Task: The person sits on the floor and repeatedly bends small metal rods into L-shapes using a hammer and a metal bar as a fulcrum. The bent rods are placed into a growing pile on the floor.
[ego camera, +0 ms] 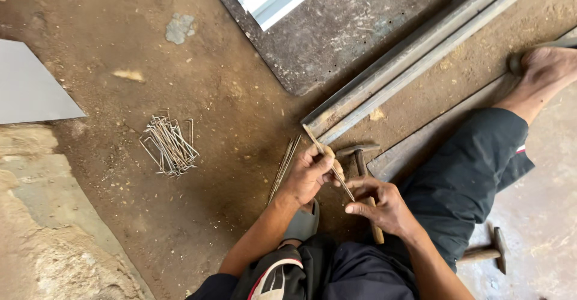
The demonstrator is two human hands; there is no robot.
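Note:
My left hand (309,172) grips a thin metal rod (321,150) near its upper part, thumb pressed on it. My right hand (378,204) pinches the same rod's lower end between thumb and fingers. The rod slants from upper left to lower right between the two hands. Under my hands lies a hammer (360,156) with a wooden handle, its head pointing away from me. A small bundle of straight rods (283,166) rests on the dirt just left of my left hand.
A pile of bent wire hooks (170,145) lies on the dirt to the left. Long metal angle bars (415,57) and a flat sheet (336,30) lie ahead. A second hammer (490,253) is at lower right. My bare foot (544,66) rests at upper right.

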